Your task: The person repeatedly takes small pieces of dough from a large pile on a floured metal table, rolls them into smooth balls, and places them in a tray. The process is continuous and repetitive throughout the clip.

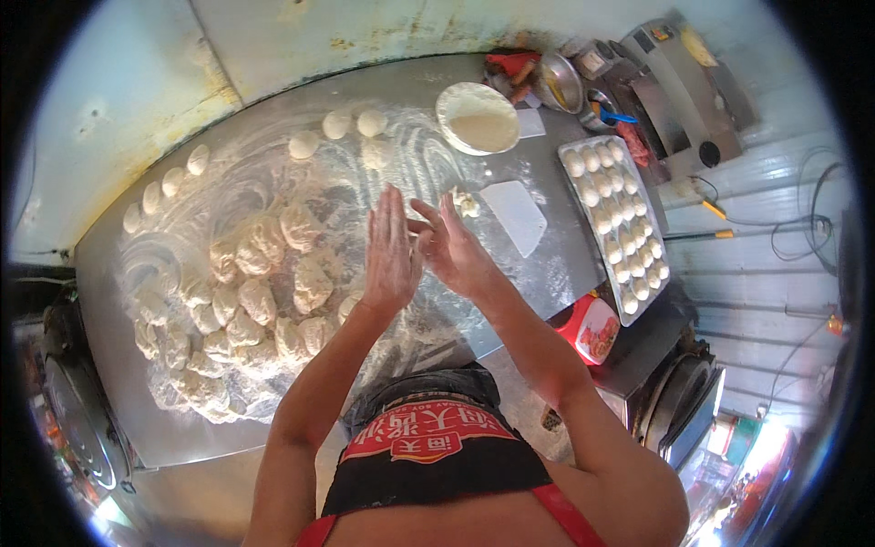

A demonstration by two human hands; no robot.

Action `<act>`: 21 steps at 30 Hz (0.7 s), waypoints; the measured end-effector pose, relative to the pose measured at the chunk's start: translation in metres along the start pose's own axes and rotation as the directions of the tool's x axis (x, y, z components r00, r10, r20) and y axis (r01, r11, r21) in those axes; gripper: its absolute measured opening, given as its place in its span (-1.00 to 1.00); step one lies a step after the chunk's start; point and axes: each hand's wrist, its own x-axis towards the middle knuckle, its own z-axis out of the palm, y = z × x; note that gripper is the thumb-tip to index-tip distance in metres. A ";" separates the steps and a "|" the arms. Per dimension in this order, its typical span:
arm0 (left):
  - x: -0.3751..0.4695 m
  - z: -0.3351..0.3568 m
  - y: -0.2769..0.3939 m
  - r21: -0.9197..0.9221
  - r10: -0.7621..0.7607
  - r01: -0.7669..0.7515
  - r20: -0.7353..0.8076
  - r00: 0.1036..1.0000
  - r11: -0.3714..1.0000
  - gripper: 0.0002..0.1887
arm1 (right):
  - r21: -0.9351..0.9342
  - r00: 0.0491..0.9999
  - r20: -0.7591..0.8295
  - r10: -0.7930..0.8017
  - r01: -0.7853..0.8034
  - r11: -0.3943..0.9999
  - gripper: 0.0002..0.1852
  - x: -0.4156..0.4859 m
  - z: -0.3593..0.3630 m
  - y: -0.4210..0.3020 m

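My left hand [393, 256] and my right hand [452, 247] are raised over the floured metal table, close together in front of me. The left hand's fingers are straight and its palm is turned toward the right hand, whose fingers are spread. Whether anything lies between the palms is hidden. Many rough dough pieces [256, 301] lie to the left on the flour. Smooth dough balls [371, 123] sit farther back, and others form a row at the far left. Just past the right hand are a small dough scrap [467, 204] and a flat whitish scraper [517, 215].
A white bowl of flour [478, 119] stands at the back. On the right, a tray [630, 318] holds rows of dough balls. Behind it are a metal bowl [559, 82] and a blue-handled utensil [618, 117]. A red container [595, 331] is near the table's right edge.
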 end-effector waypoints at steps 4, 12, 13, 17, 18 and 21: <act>-0.005 -0.021 -0.019 0.181 -0.020 0.043 -0.128 0.992 0.983 -0.18 | -0.502 0.991 -0.070 -0.111 0.061 0.863 -0.51 0.002 0.013 0.026; -0.040 -0.045 -0.031 0.250 0.002 0.025 -0.107 0.994 0.968 0.02 | -0.692 0.998 -0.011 -0.060 0.036 0.721 -0.80 0.003 0.012 0.055; -0.049 -0.047 -0.035 0.228 -0.011 0.036 -0.112 0.994 0.973 0.04 | -0.671 0.998 -0.035 -0.057 0.019 0.742 -0.78 0.004 0.008 0.059; -0.097 -0.053 -0.058 0.162 -0.078 0.083 -0.040 0.996 0.983 -0.02 | -0.698 0.966 -0.210 -0.150 -0.041 0.715 -0.71 0.005 -0.015 0.087; -0.111 -0.055 -0.064 0.187 -0.125 0.108 0.080 0.989 0.976 -0.07 | -0.766 0.963 -0.214 -0.164 -0.061 0.639 -0.71 0.006 -0.023 0.096; -0.145 -0.040 -0.074 0.250 -0.164 0.101 0.245 0.955 0.963 -0.25 | -0.907 0.954 -0.135 -0.269 -0.009 0.421 -0.69 0.007 -0.048 0.132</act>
